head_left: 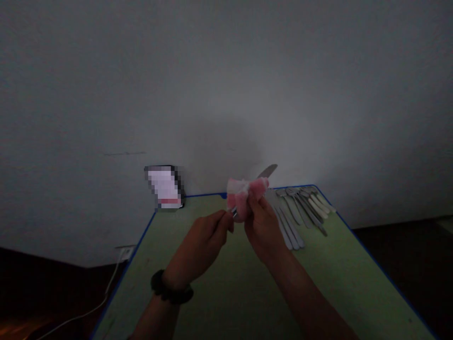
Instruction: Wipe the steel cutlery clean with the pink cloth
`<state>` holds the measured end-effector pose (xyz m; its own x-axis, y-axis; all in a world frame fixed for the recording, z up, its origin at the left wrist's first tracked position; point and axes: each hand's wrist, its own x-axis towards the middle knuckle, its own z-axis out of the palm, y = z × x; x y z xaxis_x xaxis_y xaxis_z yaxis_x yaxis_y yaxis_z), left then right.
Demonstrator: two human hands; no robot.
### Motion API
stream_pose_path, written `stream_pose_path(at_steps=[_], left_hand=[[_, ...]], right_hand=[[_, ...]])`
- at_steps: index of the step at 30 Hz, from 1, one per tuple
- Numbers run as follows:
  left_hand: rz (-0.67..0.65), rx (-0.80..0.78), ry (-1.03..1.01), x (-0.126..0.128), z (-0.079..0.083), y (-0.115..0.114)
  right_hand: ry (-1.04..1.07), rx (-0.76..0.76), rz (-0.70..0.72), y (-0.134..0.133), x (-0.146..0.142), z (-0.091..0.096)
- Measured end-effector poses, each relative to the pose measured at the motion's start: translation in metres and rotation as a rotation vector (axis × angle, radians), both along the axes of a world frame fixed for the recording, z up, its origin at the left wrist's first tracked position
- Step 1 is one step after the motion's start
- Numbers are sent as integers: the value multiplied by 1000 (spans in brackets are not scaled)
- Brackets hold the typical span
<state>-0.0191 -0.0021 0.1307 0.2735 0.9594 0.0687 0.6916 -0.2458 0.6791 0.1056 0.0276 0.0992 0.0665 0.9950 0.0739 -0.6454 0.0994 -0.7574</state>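
Observation:
My left hand (207, 241) is closed on the handle end of a table knife (268, 171), whose blade points up and to the right above the table. My right hand (261, 225) is closed on a pink and white cloth (245, 194) that is wrapped round the middle of the knife. Both hands are held together over the far half of a green table (219, 302). A dark bead bracelet (170, 289) sits on my left wrist.
Several knives and spoons (300, 210) lie in a row on the table's far right part. A blurred-out small upright object (164, 187) stands at the far left corner against the white wall. A white cable (88, 309) runs from a wall socket down the left.

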Motion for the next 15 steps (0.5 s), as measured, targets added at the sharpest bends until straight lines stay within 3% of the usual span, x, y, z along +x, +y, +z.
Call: stream_pose_path(at_steps=[4, 8, 12, 15], left_hand=[[-14, -34, 14, -5, -5, 3], [-106, -101, 64, -15, -7, 4], [-69, -84, 89, -22, -5, 3], [-30, -20, 95, -21, -2, 2]], right_hand=[[157, -101, 180, 3, -4, 1], [362, -174, 170, 10, 3, 8], [619, -276, 235, 10, 18, 18], [744, -244, 318, 8, 26, 21]])
